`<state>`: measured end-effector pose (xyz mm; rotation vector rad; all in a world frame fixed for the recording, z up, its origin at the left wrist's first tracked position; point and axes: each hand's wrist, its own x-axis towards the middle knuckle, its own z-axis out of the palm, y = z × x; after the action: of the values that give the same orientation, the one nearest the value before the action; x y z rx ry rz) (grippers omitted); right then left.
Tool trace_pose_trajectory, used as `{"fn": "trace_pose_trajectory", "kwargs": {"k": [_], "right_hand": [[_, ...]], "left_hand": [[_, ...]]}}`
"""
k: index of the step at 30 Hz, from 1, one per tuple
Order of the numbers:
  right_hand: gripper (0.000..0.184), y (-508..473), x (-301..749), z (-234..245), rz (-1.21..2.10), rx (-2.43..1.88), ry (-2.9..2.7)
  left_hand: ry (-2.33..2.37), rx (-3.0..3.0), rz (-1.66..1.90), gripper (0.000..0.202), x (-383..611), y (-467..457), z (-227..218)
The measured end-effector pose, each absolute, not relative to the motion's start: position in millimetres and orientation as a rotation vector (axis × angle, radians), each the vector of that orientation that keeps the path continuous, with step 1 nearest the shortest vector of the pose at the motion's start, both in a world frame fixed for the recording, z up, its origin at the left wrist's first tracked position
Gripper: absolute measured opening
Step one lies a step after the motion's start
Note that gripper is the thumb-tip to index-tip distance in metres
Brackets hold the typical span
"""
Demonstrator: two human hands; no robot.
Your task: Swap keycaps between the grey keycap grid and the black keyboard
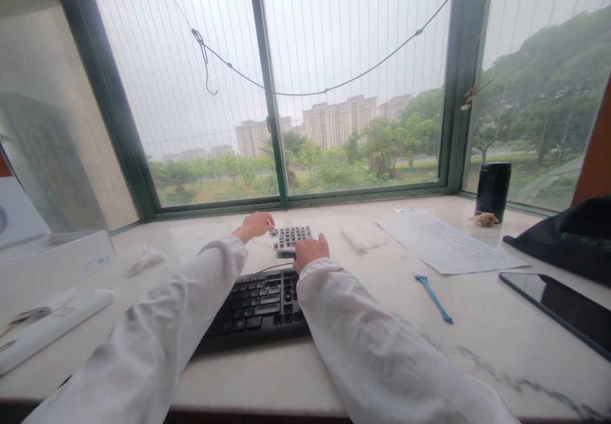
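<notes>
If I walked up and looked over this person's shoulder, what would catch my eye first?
Most likely the two white-sleeved arms reaching across the pale counter, left hand and right hand resting at a small grid of dark keycaps just beyond a black keyboard. Then the big green-framed window behind, showing trees and apartment blocks. To the right lie printed sheets, a blue tool and a black cylinder.

Single head-worn view, facing forward and slightly down past both outstretched sleeves, hands at mid-distance, window (305,86) filling the upper frame beyond them.
</notes>
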<state>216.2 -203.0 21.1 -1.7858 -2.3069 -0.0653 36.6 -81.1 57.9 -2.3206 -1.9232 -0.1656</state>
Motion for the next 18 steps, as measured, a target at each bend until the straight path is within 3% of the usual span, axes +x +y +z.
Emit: {"fn": "trace_pose_trajectory", "kwargs": {"k": [5,10,18], "right_hand": [[0.021,-198.1,219.3,18.8,-0.124,-1.803,-2.257],[0.023,-197.0,224.9,20.0,-0.21,-1.824,-2.169],[0.023,-197.6,233.3,21.3,-0.267,-1.783,-1.971]], "left_hand": [[-1.813,-2.48,-0.154,0.038,40.1,-138.9,69.5],[-1.762,-2.794,0.106,0.055,39.1,-196.0,70.1],[-1.695,-2.772,-0.117,0.047,25.1,-205.2,57.1]]}}
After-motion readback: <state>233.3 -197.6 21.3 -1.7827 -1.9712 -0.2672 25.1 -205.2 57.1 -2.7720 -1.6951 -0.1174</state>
